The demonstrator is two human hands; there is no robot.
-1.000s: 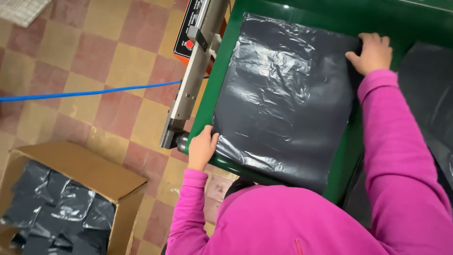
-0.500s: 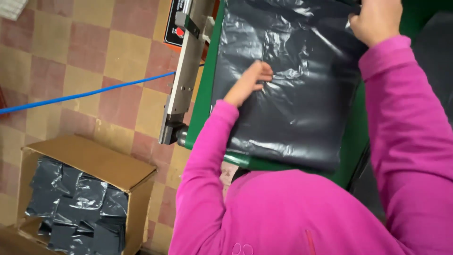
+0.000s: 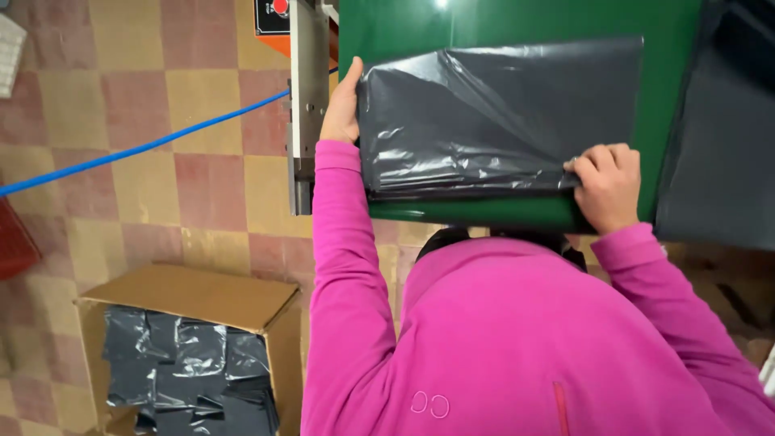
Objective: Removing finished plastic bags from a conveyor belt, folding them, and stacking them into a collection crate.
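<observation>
Half a second ago the black plastic bag (image 3: 492, 117) lay long across the green table (image 3: 517, 20), with your left hand (image 3: 343, 101) resting on top of it and your right hand (image 3: 609, 186) up at its far corner. Now the sheet sits folded to a shorter, wider block, so one fold looks done and the bundle is being squared up. Your left hand has moved off the top and stands flat against the bag's left edge, fingers straight and thumb up, pressing rather than gripping. Your right hand has come down to the near right corner and is curled, fingertips pinching the layered edge there. Between your two hands the bag lies flat on the table, its near edge showing several stacked layers. The film is thin, glossy and dark grey-black, creased with sharp wrinkles that catch the light; a diagonal ridge runs from your left hand towards the far side. The table under it is smooth, hard and slightly shiny. Just beyond your left hand, at the table's side, stands a narrow grey metal bar (image 3: 303, 97) with an orange housing (image 3: 274, 20) at the far end. Past your right hand lies another dark sheet (image 3: 718, 145). Down below your left elbow an open cardboard box (image 3: 190, 295) holds folded bags (image 3: 186, 363) of the same film, and a blue cable (image 3: 137, 149) crosses the chequered tile floor (image 3: 161, 210).
</observation>
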